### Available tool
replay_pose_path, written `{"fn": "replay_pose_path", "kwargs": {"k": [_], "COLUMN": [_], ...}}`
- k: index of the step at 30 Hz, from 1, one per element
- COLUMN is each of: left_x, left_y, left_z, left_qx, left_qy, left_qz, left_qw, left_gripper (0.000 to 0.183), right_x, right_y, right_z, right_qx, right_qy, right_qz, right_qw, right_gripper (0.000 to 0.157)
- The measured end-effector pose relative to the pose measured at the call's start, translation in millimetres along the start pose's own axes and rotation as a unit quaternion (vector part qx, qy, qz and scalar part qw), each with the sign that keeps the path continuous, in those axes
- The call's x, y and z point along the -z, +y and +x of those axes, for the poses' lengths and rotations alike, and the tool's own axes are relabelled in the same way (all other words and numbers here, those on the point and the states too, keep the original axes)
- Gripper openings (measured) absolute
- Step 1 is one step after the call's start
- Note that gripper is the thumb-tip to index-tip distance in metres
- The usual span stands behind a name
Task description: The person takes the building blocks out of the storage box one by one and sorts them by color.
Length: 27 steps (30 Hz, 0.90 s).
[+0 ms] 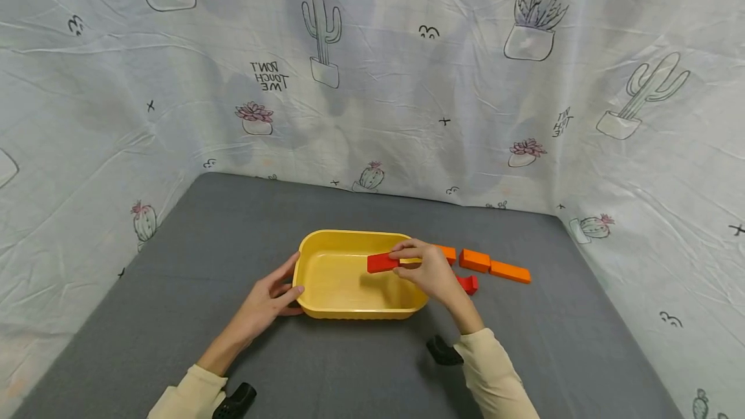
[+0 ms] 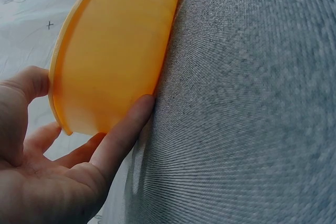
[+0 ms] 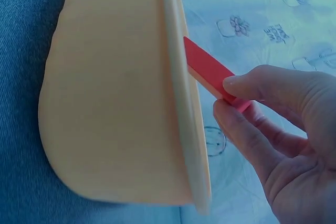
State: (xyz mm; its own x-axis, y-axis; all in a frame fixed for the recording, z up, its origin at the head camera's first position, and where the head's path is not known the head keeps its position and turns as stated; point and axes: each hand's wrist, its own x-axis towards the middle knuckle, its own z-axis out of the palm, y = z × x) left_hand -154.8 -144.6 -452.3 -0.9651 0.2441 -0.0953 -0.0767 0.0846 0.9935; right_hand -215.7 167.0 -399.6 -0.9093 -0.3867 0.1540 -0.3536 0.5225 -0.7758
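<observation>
A yellow plastic tub [image 1: 337, 277] stands on the grey surface. At its left end my left hand [image 1: 270, 299] grips it, thumb over the rim and fingers spread along the outer wall. The left wrist view shows those fingers [image 2: 123, 135] against the tub's side [image 2: 113, 51]. Above the tub's right half, my right hand [image 1: 427, 270] pinches a red rectangular block [image 1: 381, 262] between thumb and fingers. In the right wrist view the red block [image 3: 210, 69] slants past the rim, its far end hidden behind it.
Right of the tub lie an orange block [image 1: 474, 260], a longer, thinner orange block [image 1: 509, 271] and another orange block [image 1: 447, 253] partly behind my right hand. A red block with a curved cutout [image 1: 468, 284] is partly hidden by that hand. A cactus-print cloth [image 1: 384, 115] hangs behind.
</observation>
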Motion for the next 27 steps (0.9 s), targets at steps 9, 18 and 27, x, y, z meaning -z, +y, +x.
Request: {"fn": "replay_pose_path", "kwargs": {"k": [9,18,27], "left_x": [-1.1,-0.7,-0.8], "left_y": [-0.6,-1.5,-2.8], "left_z": [0.7,2.0,1.9], "left_qx": [0.000,0.007,0.009], "left_qy": [-0.001,0.003,0.008], "left_qz": [0.000,0.002,0.007], "left_qw": [1.0000,1.0000,0.9999], "left_gripper": [0.067,0.067,0.066], "right_x": [17.4,44.6,68.5], "right_y": [4.2,-2.7,31.9], "right_z": [-8.9,-24.6,-40.2], "right_qx": [-0.010,-0.032,-0.087], "right_qy": [0.025,0.034,0.059], "right_qz": [0.023,0.058,0.074], "right_qw": [0.999,0.997,0.992], "right_gripper": [0.022,0.025,0.034]}}
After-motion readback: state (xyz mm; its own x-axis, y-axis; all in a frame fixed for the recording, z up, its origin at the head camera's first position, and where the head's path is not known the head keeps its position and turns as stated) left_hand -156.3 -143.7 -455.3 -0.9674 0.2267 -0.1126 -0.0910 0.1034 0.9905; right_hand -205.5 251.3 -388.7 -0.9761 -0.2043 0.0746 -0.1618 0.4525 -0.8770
